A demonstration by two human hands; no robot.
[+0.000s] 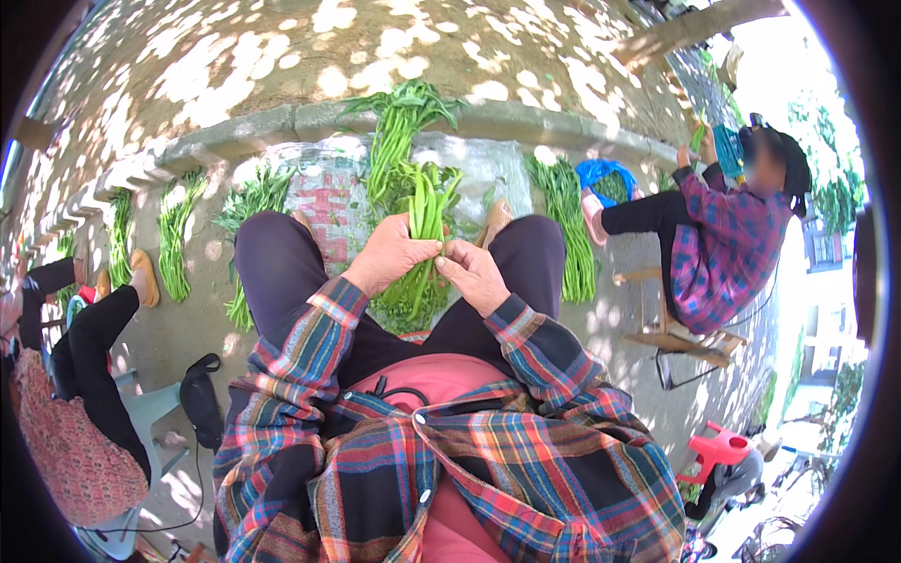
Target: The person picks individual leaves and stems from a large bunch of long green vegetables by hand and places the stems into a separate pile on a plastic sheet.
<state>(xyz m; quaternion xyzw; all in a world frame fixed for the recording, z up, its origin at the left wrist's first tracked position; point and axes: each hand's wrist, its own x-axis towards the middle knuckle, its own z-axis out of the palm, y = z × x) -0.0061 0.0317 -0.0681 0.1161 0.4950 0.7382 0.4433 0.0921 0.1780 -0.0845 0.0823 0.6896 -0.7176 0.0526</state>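
Between my knees, my left hand (387,257) is closed round a small bunch of leafy green stems (429,199), which looks like water spinach, its stalks pointing away from me. My right hand (476,279) is pinched at the bunch's near end, its fingertips close to my left thumb. Whatever those fingertips grip is too small to make out. Below my hands lies a heap of loose greens (409,298), partly hidden by them. Just beyond, a larger bundle of long-stemmed greens (394,141) rests across a plastic sheet (324,183) and the kerb.
More bundles of greens (572,235) lie on the ground to both sides. At right, a person in a plaid shirt (723,249) sits on a wooden chair beside a blue bag (601,175). Another seated person (80,441) is at left. A stone kerb (225,141) runs across ahead.
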